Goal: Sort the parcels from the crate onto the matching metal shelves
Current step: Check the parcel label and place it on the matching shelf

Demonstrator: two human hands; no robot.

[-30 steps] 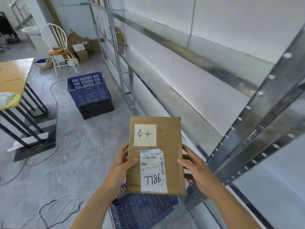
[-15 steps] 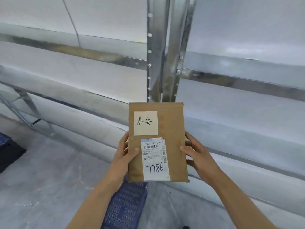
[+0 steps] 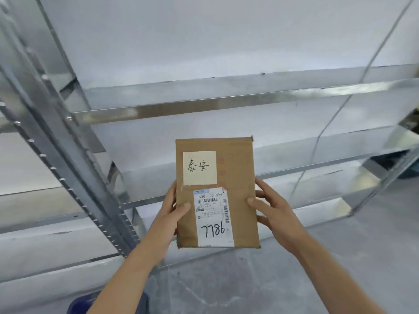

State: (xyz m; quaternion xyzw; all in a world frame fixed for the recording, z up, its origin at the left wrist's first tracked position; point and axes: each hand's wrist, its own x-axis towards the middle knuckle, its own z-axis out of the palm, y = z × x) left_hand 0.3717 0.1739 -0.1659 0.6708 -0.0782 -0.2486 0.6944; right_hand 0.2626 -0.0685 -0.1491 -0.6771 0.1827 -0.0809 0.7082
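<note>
One parcel (image 3: 217, 193) gripped by left hand (image 3: 174, 208) and right hand (image 3: 269, 207) — facing bare shelves (image 3: 204, 105); not yet placed, crate (image 3: 81, 302) below.

Bare metal shelves (image 3: 226, 107); grey floor (image 3: 294, 279) below.

Even, diffuse bright lighting is seen; glare is reflected off the metal shelf rail (image 3: 181, 108). Straight uprights are bowed toward 9 and 3 o'clock; edges are softly blurred.

One parcel (image 3: 235, 200), two labels, two hands, one shelving rack (image 3: 204, 107).
</note>
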